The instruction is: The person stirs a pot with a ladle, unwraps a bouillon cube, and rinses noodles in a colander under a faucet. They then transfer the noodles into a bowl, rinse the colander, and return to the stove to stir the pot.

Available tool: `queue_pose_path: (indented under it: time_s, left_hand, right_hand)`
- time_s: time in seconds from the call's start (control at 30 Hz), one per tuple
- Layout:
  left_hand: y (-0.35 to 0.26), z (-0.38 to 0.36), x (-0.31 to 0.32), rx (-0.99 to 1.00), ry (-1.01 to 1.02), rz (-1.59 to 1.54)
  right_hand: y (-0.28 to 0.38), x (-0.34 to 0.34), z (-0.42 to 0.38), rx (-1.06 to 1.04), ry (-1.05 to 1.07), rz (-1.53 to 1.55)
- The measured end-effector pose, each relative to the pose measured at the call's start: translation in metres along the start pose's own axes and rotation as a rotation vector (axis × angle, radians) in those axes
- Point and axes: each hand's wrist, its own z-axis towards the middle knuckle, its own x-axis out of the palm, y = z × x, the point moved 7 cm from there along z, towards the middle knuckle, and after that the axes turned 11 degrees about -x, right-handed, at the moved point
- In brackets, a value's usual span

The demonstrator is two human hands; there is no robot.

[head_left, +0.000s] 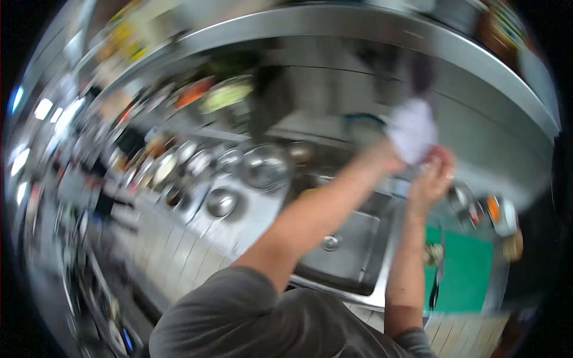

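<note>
A white cloth (412, 131), blurred by motion, is above the far right corner of the sink. My left hand (394, 160) reaches into it; the cloth covers its fingers, so I cannot see how they are placed. Close beside it, my right hand (434, 173) has its fingers curled against the lower right edge of the cloth. Beneath my forearms lies a steel sink basin (340, 259) with a round drain. To the right of my right forearm, a green cutting board (468, 268) carries a knife (436, 292) and a small pale heap of food (434, 254).
Several metal bowls (222, 203) stand on the steel counter to the left. Containers of green food (228, 95) and orange food (194, 92) sit behind them. A steel shelf edge (310, 21) curves overhead. Small containers (506, 216) stand beyond the board. Blurred people (77, 185) are far left.
</note>
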Motion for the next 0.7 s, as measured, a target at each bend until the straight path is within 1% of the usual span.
queue_pose_path:
  time_s: [0.03, 0.1, 0.13, 0.2, 0.27, 0.33, 0.37, 0.4, 0.43, 0.47, 0.5, 0.53, 0.57, 0.6, 0.63, 0.67, 0.7]
  left_hand:
    - [-0.015, -0.018, 0.003, -0.074, -0.027, 0.035]
    - [-0.025, -0.044, 0.001, -0.16, -0.051, 0.115]
    - [-0.027, -0.054, 0.0, -0.195, -0.051, 0.145]
    - [-0.012, -0.069, -0.023, -0.359, -0.067, 0.182]
    - [-0.024, -0.111, -0.035, -0.405, 0.075, 0.21]
    - [-0.026, -0.176, -0.048, -0.082, 0.151, 0.256]
    - [-0.018, -0.216, -0.059, -0.358, 0.463, 0.403]
    - [-0.007, -0.263, -0.07, -0.392, 0.599, 0.284]
    - [0.004, -0.316, -0.098, -0.34, 0.518, 0.465]
    - [0.013, -0.378, -0.131, -0.393, 0.479, 0.438]
    - [0.045, -0.441, -0.163, -0.541, 0.426, 0.401]
    - [0.063, -0.514, -0.206, -0.672, 0.268, 0.357]
    - [0.077, -0.59, -0.245, -0.785, 0.075, 0.278]
    - [0.066, -0.673, -0.282, -1.052, -0.213, 0.237]
    - [0.061, -0.756, -0.31, -1.225, -0.37, 0.25]
    - [0.058, -0.838, -0.329, -1.356, -0.52, 0.142]
    - [0.026, -0.895, -0.335, -1.396, -0.729, -0.123]
  right_hand:
    - [0.058, 0.025, 0.007, -0.477, 0.02, -0.517]
    - [-0.046, 0.044, -0.009, -0.275, 0.498, -0.551]
    - [-0.042, 0.053, -0.014, -0.295, 0.516, -0.514]
    - [-0.041, 0.071, -0.022, -0.147, 0.704, -0.683]
    - [-0.032, 0.077, -0.03, 0.004, 0.89, -0.875]
    - [-0.033, 0.063, -0.046, 0.153, 1.048, -1.086]
    - [-0.043, 0.051, -0.056, -0.043, 0.912, -0.904]
    - [-0.068, 0.024, -0.077, -0.225, 0.768, -0.712]
    - [-0.096, -0.003, -0.108, -0.324, 0.818, -0.825]
    - [-0.096, -0.018, -0.145, 0.101, 1.002, -1.018]
    - [-0.078, -0.022, -0.19, -0.241, 1.033, -0.886]
    - [-0.084, -0.032, -0.238, 0.102, 1.071, -0.632]
    - [-0.093, -0.045, -0.3, 0.528, 1.011, -0.449]
    - [-0.029, -0.017, -0.347, 0.899, 1.03, -0.253]
    - [-0.004, 0.008, -0.395, 1.034, 1.223, -0.176]
    - [0.02, 0.027, -0.439, 1.167, 1.411, -0.096]
    - [0.053, 0.068, -0.467, 0.678, 1.812, -0.284]
